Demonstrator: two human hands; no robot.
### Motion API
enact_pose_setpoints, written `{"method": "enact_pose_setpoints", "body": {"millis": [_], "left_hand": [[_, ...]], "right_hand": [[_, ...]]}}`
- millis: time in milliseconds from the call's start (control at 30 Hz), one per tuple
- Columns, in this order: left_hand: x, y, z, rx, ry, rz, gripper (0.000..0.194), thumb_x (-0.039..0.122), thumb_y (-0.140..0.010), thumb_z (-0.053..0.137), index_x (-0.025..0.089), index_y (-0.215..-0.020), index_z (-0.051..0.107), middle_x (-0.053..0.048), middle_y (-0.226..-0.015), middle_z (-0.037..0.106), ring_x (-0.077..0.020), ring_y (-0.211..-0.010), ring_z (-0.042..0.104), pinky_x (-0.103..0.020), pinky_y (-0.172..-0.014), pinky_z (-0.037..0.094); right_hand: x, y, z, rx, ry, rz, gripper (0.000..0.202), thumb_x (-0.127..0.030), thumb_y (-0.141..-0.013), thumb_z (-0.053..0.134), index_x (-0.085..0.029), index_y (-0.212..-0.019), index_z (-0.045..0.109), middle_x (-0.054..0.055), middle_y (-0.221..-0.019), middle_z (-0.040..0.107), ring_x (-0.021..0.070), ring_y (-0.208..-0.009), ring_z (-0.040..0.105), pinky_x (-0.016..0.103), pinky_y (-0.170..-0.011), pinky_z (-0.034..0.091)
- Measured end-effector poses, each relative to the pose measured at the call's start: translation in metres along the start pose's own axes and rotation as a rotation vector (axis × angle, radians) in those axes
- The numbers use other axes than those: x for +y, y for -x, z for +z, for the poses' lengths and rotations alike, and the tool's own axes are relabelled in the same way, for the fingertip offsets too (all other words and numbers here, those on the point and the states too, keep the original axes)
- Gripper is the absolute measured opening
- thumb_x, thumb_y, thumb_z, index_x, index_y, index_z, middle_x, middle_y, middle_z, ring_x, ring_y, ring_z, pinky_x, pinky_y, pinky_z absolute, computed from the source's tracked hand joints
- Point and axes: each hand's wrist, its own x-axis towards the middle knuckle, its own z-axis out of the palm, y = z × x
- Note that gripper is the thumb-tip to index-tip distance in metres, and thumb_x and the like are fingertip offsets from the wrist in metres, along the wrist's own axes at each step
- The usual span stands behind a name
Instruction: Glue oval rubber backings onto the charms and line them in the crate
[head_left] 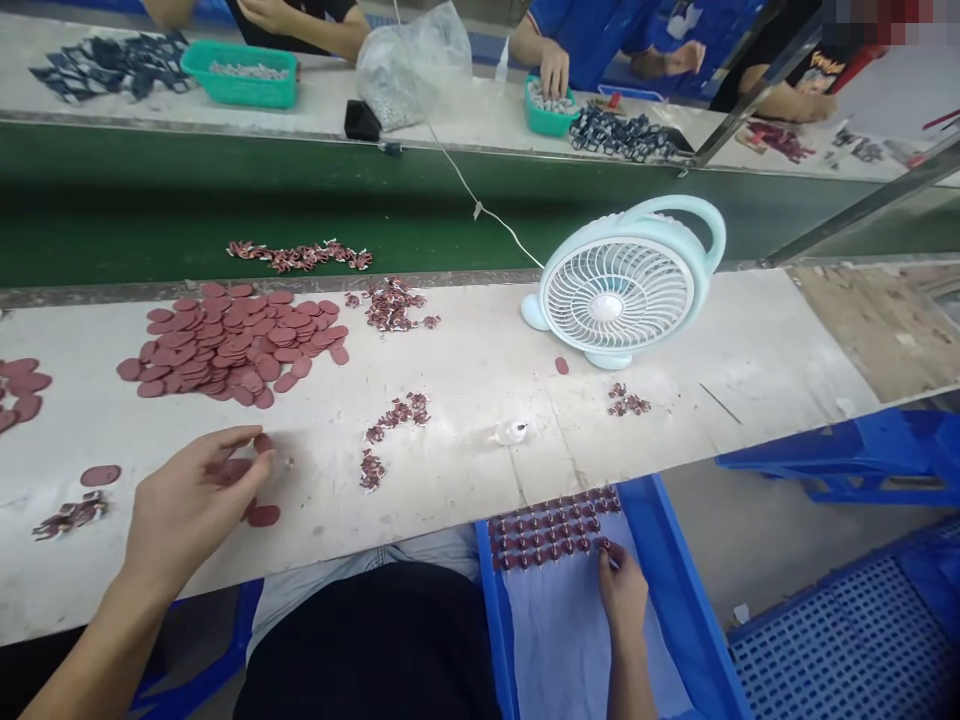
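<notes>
My left hand (191,490) hovers low over the white table, its thumb and fingers closed on a dark-red oval piece (262,442). Under and beside its fingers lie more dark-red ovals (264,516), partly hidden by the hand. My right hand (624,592) reaches into a blue tray (679,575) by my lap and pinches a small dark-red piece (604,544) at the end of a row. Several rows of similar assembled pieces (540,535), each with a light-coloured part on top, stand on the pale blue liner (562,630).
A large heap of dark-red ovals (232,340) lies at the back left. Small brown twisted pieces (394,303) sit in clusters. A light-blue fan (619,290), a small white bottle (513,432) and a thin rod (720,403) are on the right. Co-workers' hands (555,70) work across.
</notes>
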Motion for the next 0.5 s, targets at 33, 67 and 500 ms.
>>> {"method": "enact_pose_setpoints", "body": {"millis": [33,67,500], "left_hand": [[0.004,0.004,0.001,-0.022,0.069,-0.036,0.039,0.045,-0.08,0.07,0.03,-0.116,0.072,0.006,-0.09,0.077,-0.0166,-0.065,0.072,-0.027,-0.063,0.059],[0.008,0.009,0.002,-0.03,0.152,-0.056,0.042,0.046,-0.079,0.071,0.028,-0.117,0.072,0.003,-0.098,0.077,-0.0175,-0.07,0.072,-0.027,-0.06,0.061],[0.012,0.022,0.012,-0.124,0.353,0.021,0.055,0.056,-0.076,0.073,0.021,-0.118,0.069,-0.008,-0.109,0.075,-0.0258,-0.091,0.071,-0.028,-0.056,0.062]], "right_hand": [[0.002,-0.002,0.002,-0.01,0.021,-0.009,0.032,-0.038,-0.097,0.066,-0.017,-0.121,0.065,0.008,-0.121,0.067,0.0228,-0.108,0.067,0.046,-0.094,0.057],[0.003,-0.004,0.004,-0.017,0.04,-0.015,0.032,-0.038,-0.097,0.066,-0.017,-0.121,0.064,0.008,-0.122,0.067,0.023,-0.108,0.066,0.046,-0.094,0.057],[-0.015,0.004,-0.005,-0.038,0.114,0.015,0.029,-0.037,-0.096,0.067,-0.017,-0.118,0.065,0.007,-0.119,0.068,0.0223,-0.106,0.067,0.045,-0.093,0.057]]}}
